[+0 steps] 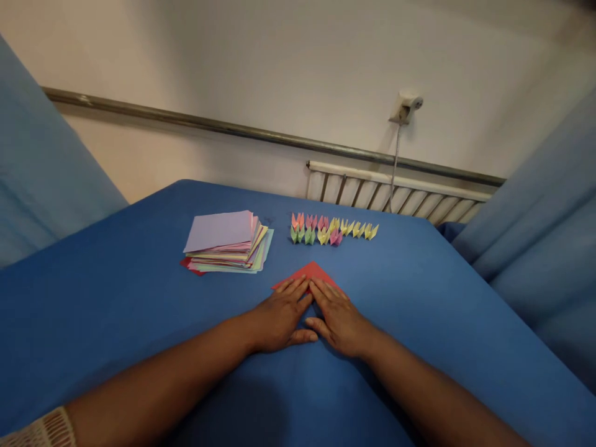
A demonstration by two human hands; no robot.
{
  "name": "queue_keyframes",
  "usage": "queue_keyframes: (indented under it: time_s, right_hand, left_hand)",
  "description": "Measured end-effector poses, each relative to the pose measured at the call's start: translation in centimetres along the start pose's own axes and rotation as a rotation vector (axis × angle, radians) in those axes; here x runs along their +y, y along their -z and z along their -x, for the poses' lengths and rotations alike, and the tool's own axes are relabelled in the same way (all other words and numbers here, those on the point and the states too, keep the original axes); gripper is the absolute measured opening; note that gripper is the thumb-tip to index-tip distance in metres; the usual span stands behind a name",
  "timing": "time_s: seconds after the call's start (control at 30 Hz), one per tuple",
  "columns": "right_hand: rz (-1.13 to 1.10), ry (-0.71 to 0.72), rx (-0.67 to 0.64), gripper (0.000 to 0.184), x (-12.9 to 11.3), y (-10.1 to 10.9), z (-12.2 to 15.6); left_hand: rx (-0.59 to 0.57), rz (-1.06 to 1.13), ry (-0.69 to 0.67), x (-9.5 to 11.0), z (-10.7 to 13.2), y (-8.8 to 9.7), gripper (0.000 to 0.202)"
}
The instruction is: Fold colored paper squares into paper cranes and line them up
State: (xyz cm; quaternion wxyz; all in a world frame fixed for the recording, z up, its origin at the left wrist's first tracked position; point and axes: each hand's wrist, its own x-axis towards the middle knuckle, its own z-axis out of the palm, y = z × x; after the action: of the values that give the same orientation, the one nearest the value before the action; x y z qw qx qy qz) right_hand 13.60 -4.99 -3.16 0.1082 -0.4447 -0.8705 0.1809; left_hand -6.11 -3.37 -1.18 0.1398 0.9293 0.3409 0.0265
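A red sheet of paper point(312, 269), folded to a triangle with its point away from me, lies flat on the blue-covered table point(153, 298). My left hand point(282, 315) rests on its left side, fingers stretched out and lying flat. On the right side of the paper, my right hand point(342, 320) lies likewise with straight fingers. The fingertips of both hands nearly meet near the middle of the triangle, and the thumbs come close together below it. Both hands cover the paper's near edge.
Left of the hands stands a stack of coloured paper point(221, 233). Behind the red paper, two rows of small folded paper cranes point(323, 234) in several colours stand upright. A radiator point(358, 189), a wall pipe point(233, 128) and blue curtains point(554, 230) border the table.
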Motion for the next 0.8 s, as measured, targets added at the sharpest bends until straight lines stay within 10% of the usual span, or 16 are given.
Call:
queue_keyframes:
  time_s: [0.43, 0.6, 0.8]
  right_hand:
    - [0.074, -0.096, -0.049, 0.076, -0.9, 0.4, 0.3]
    - [0.072, -0.057, -0.051, 0.070, -0.6, 0.5, 0.3]
    - [0.081, -0.058, -0.046, 0.070, -0.3, 0.3, 0.2]
  left_hand:
    - [0.064, -0.106, 0.286, -1.9, -0.3, 1.0, 0.099]
    - [0.053, 0.011, -0.004, 0.7, -0.4, 0.8, 0.092]
    - [0.039, 0.107, 0.012, 2.3, 0.2, -0.2, 0.094]
